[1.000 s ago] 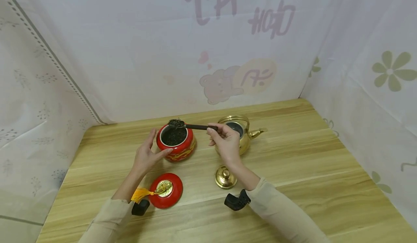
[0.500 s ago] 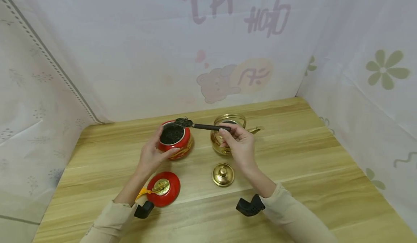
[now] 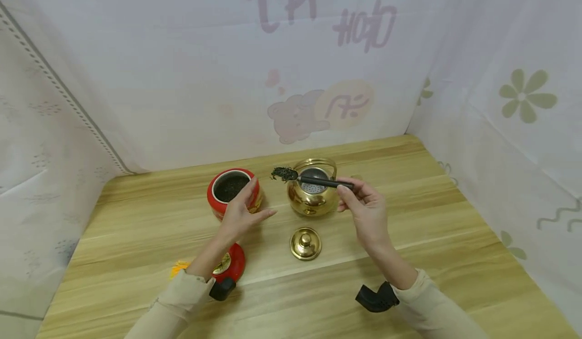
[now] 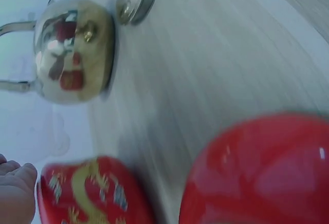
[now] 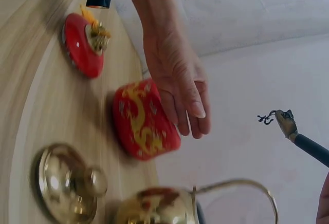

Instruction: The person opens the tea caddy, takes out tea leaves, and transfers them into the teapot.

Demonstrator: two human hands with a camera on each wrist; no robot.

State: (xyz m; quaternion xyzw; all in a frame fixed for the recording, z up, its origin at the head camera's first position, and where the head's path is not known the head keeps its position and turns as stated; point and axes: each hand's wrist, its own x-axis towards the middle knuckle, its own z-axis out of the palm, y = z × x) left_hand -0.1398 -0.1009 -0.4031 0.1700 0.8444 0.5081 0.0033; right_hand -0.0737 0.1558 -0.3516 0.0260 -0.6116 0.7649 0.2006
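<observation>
Leaf transfer seems to be in hand: the laden scoop (image 3: 318, 181) is pinched by the right hand (image 3: 366, 211), its leaves (image 3: 283, 173) held between red jar (image 3: 217, 205), left, and gold teapot (image 3: 302, 202), right. The left hand's (image 3: 240, 214) fingers are extended beside the jar. Level rightward carrying, then tipping, seems called for.

Narrow gap between jar (image 3: 215, 202) and pot (image 3: 310, 205), thumb of left hand (image 3: 240, 216) over its near end, spoon (image 3: 313, 180) crossing above pot's mouth, lid (image 3: 305, 244) in front, right hand (image 3: 369, 216) alongside, free table (image 3: 459, 228) farther right.
</observation>
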